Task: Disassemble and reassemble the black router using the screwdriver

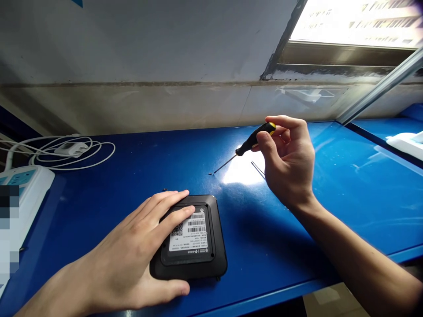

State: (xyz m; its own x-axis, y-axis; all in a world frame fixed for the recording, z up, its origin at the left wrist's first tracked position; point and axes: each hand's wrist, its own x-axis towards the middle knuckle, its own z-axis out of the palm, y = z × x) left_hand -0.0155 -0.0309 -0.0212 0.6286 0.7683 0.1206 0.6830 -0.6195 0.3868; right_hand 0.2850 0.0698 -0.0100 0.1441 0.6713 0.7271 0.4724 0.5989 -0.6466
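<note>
A flat black set-top box (220,246), its white label with barcodes and a QR code facing up, lies on the blue table. My left hand (132,246) is closed across its left side, thumb at the near edge and fingertips over the far edge and label. In my right hand (291,158) is a screwdriver (256,138) with a black and yellow handle, its shaft slanting down to the left. Close to the tip is a small dark screw (209,174) on the table. Thin tweezers (257,168) lie partly hidden behind my right hand.
A white power strip (39,180) stands at the left, with a coiled white cable and adapter (71,149) behind it. The wall (165,105) borders the table's back edge. A metal post (380,88) rises at the right, and a white object (406,143) sits beyond it.
</note>
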